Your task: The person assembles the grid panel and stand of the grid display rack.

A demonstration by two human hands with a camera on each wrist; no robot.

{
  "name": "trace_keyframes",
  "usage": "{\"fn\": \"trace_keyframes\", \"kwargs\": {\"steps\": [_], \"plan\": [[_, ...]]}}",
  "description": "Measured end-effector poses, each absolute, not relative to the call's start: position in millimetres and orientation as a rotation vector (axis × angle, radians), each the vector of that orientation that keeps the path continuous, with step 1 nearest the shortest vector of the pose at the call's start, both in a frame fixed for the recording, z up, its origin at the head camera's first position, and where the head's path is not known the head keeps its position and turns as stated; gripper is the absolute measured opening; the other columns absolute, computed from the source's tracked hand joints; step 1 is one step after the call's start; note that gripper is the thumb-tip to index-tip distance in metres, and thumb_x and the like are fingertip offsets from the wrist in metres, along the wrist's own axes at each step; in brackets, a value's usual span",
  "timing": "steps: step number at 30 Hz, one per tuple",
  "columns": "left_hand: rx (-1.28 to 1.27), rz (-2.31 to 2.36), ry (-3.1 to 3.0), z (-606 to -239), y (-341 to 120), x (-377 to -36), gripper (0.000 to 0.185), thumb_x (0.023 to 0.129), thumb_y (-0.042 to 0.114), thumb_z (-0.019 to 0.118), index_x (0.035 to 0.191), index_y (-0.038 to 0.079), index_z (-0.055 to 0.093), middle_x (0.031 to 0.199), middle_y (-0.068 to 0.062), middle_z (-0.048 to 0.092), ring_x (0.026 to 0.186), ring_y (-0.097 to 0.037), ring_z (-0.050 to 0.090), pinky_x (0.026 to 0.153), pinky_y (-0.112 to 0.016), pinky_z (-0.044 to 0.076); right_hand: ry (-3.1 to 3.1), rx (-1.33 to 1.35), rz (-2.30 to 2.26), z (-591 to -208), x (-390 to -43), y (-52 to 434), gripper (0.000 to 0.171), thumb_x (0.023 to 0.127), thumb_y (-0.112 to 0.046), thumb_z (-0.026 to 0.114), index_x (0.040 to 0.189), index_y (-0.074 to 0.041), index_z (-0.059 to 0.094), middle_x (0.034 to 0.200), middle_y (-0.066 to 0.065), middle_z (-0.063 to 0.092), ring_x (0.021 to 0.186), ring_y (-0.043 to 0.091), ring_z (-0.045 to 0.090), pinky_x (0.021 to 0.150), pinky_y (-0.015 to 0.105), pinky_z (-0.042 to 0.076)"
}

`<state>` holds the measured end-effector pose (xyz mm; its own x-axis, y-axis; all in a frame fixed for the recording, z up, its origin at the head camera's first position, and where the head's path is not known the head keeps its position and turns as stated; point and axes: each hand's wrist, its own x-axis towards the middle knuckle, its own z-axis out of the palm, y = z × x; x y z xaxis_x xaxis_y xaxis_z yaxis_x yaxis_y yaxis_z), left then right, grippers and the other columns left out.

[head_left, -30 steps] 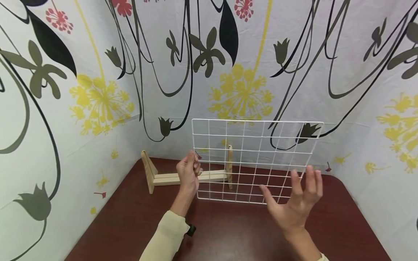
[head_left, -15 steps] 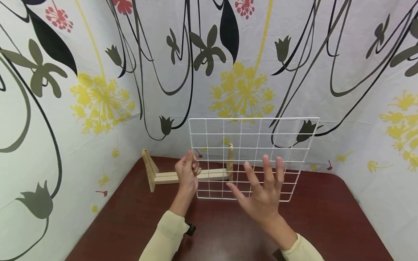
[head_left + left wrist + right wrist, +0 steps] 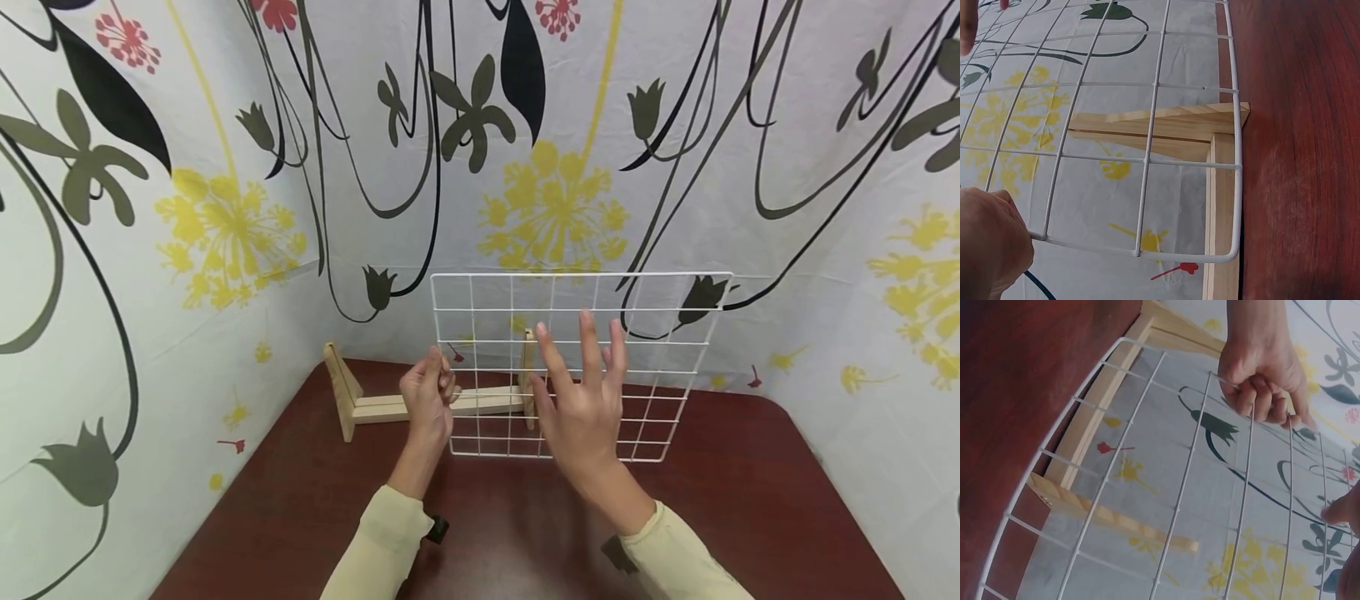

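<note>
A white wire grid panel (image 3: 645, 274) stands upright on the dark red table (image 3: 300, 508), its lower edge near the tabletop. My left hand (image 3: 438, 383) grips the panel's left edge with curled fingers, which the right wrist view shows as the left hand (image 3: 1266, 375) clasping the grid's wire (image 3: 1180, 495). Spread flat, my right hand (image 3: 581, 375) hovers in front of the middle of the panel, fingers straight and holding nothing. Just behind the grid lies a pale wooden stand (image 3: 375, 408) with upright end pieces. Through the grid (image 3: 1235, 166) the wooden stand (image 3: 1222, 187) shows.
Patterned fabric walls (image 3: 225, 233) enclose the table on the left, back and right. The wooden stand's left end piece (image 3: 341, 400) sits close to the back left corner. A black wrist strap (image 3: 438, 527) shows on my left sleeve.
My right hand has moved left and up, from the grid's lower right edge to in front of its middle. The grid has shifted slightly left; my left hand keeps its grip.
</note>
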<state>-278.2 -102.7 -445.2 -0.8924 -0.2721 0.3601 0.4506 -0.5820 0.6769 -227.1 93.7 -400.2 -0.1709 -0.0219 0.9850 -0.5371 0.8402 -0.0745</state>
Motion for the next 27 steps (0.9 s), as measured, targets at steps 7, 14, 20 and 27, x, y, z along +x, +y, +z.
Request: {"fn": "trace_keyframes", "kwargs": {"steps": [7,14,20,27], "plan": [[-0.326,-2.459,-1.145,-445.5,-103.5,-277.1,0.044,0.109,0.03,0.062,0.07,0.01,0.06,0.06,0.007,0.042,0.045,0.002,0.03,0.045,-0.019,0.019,-1.855,0.364,0.448,-396.1,-233.9,99.1,0.088,0.08,-0.015,0.093,0.156,-0.031,0.053,0.171,0.013,0.037,0.147,0.055,0.042,0.085,0.06,0.063],[-0.339,-2.471,-1.183,-449.6,-98.3,-277.1,0.044,0.111,0.028,0.059,0.071,0.011,0.06,0.06,0.008,0.041,0.048,-0.001,0.029,0.046,-0.02,0.02,-1.93,0.316,0.402,-390.4,-236.7,106.5,0.081,0.086,-0.022,0.089,0.156,-0.036,0.052,0.161,0.012,0.049,0.124,0.048,0.054,0.054,0.054,0.06],[-0.345,-2.463,-1.181,-450.2,-94.7,-277.5,0.044,0.11,0.029,0.06,0.07,0.011,0.061,0.058,0.007,0.042,0.048,-0.003,0.029,0.045,-0.02,0.022,-1.925,0.31,0.423,-384.9,-240.0,111.4,0.074,0.084,-0.016,0.09,0.149,-0.033,0.06,0.144,0.014,0.058,0.114,0.044,0.056,0.05,0.052,0.056],[-0.371,-2.455,-1.215,-449.4,-92.6,-278.1,0.042,0.108,0.033,0.063,0.072,0.012,0.061,0.061,0.007,0.043,0.048,-0.003,0.028,0.045,-0.021,0.022,-1.896,0.273,0.458,-378.6,-246.2,113.9,0.052,0.086,-0.011,0.081,0.134,-0.029,0.069,0.127,0.011,0.063,0.104,0.041,0.059,0.047,0.053,0.053]]}}
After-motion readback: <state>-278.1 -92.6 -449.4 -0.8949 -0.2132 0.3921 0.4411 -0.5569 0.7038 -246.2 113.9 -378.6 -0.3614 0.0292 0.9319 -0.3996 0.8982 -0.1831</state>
